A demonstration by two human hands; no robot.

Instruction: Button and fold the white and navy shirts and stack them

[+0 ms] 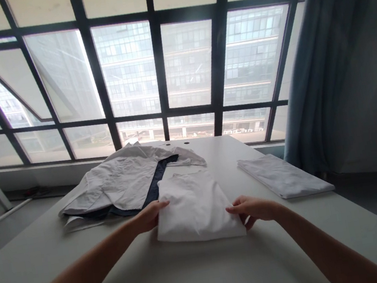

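Holding the folded cloth (pixel 196 209) by its two sides, left hand (pixel 151 214) on one, right hand (pixel 253 208) on the other; from my end, the step looks like squaring up or settling the fold. Cloth is over the table (pixel 152 279), and I place the rest from it. Next move, I'd judge, calls for matched, level grips so the layers don't slip, maybe smoothing the soft creases on top.

Pose: left forearm (pixel 84 273) reaches in from the near left of the cloth, right forearm (pixel 322 244) from the near right; hands roughly mirrored, right one closer to the front corner. Left hand nearly closed, thumb over the edge, fingers mostly hidden, cloth caught between. Right hand pinches the edge by thumb and forefinger, other fingers curled below. I can't tell if the near edge is raised.

Left of and beyond the cloth: spread white shirt (pixel 116 180), dark trim. Right of it, well apart: a flat folded bundle (pixel 282 175).
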